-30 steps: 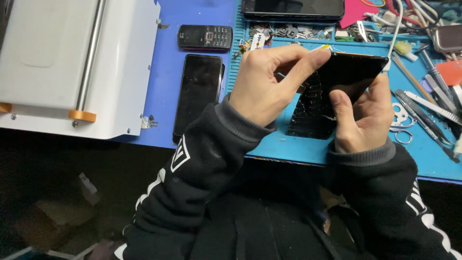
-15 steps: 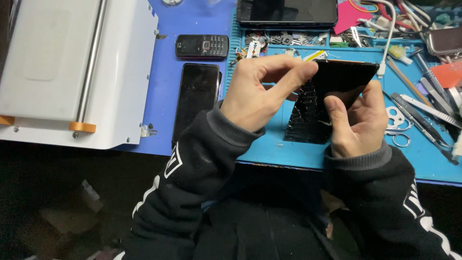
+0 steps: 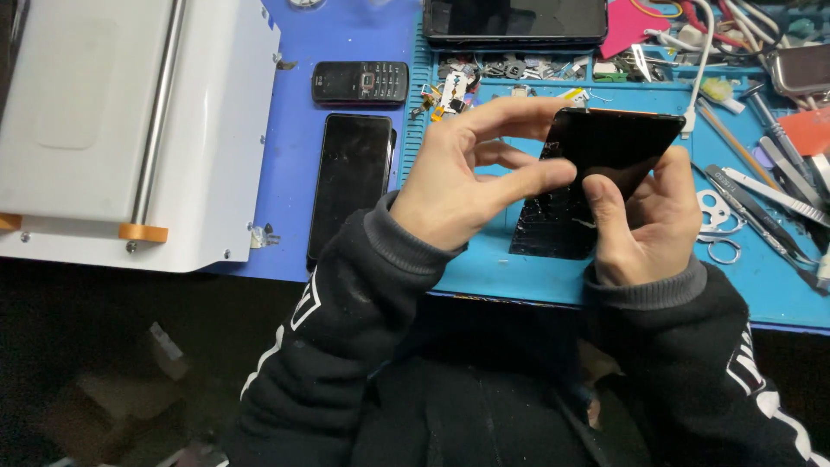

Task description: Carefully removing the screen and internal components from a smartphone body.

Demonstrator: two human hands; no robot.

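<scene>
A black smartphone is held up over the blue work mat, tilted. My right hand grips its lower right side, thumb on the glass. My left hand pinches its left edge with thumb and forefinger. Below the phone a cracked black screen panel lies flat on the mat. Both sleeves are black with white stripes.
A white machine fills the left side. A black smartphone and a small keypad phone lie on the blue surface, another dark phone at the back. Tweezers, scissors, cables and small parts crowd the right.
My left hand's fingers have shifted along the phone's left edge, and the phone has tipped slightly. My right hand keeps its grip.
</scene>
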